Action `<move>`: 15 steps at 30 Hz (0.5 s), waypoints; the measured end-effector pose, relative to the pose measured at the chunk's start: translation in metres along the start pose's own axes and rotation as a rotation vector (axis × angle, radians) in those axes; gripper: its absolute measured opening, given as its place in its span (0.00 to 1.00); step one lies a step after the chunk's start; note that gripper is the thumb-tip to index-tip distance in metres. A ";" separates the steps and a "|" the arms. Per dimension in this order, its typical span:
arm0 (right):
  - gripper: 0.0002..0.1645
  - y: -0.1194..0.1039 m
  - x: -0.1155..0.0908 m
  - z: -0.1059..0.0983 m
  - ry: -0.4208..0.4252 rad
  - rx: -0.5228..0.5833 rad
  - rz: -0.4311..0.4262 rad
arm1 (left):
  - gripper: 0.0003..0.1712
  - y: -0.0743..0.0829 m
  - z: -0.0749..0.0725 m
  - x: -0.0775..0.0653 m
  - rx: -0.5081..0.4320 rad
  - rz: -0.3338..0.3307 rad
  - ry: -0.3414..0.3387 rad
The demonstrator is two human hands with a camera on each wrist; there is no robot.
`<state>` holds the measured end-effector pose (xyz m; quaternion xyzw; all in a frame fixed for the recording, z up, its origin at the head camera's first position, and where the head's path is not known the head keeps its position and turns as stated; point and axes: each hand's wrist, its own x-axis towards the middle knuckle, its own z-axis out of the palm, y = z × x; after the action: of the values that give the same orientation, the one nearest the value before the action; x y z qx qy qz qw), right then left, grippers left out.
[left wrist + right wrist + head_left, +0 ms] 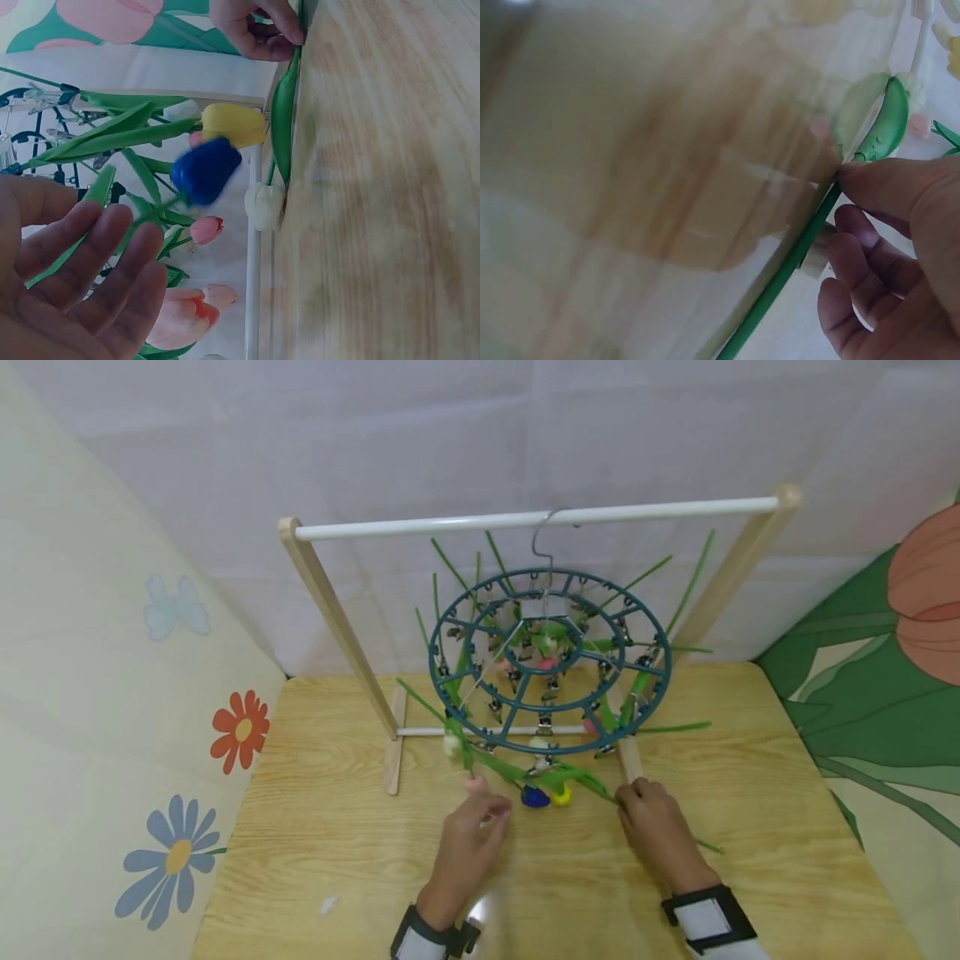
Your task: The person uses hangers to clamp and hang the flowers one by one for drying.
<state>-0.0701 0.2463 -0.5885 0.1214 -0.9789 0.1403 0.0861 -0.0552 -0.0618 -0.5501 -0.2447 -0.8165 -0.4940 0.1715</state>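
Observation:
My right hand pinches the green stem of an artificial tulip between thumb and finger, close over the table. The left wrist view shows that tulip's white bloom and long leaf along the tabletop. My left hand holds nothing; its fingers are loosely extended, palm showing in the left wrist view, near a blue tulip and a yellow tulip. These two hang bloom-down from the front edge of a round dark-green clip hanger, with pink and white tulips clipped around it.
The hanger's hook hangs over the white bar of a wooden stand on the wood-grain table. Green stems stick outward from the hanger. A small white scrap lies at the front left.

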 end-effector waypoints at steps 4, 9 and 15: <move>0.06 -0.001 -0.002 -0.002 -0.058 0.012 0.011 | 0.09 -0.002 0.006 -0.005 0.055 0.039 -0.028; 0.07 -0.004 -0.005 -0.023 -0.153 0.063 0.037 | 0.09 0.003 0.013 -0.009 0.108 0.057 -0.062; 0.12 -0.014 -0.008 -0.053 -0.059 -0.020 -0.108 | 0.13 0.012 0.017 -0.010 0.130 0.051 -0.111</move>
<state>-0.0514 0.2510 -0.5366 0.1772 -0.9743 0.1221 0.0661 -0.0413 -0.0441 -0.5544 -0.2806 -0.8486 -0.4213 0.1542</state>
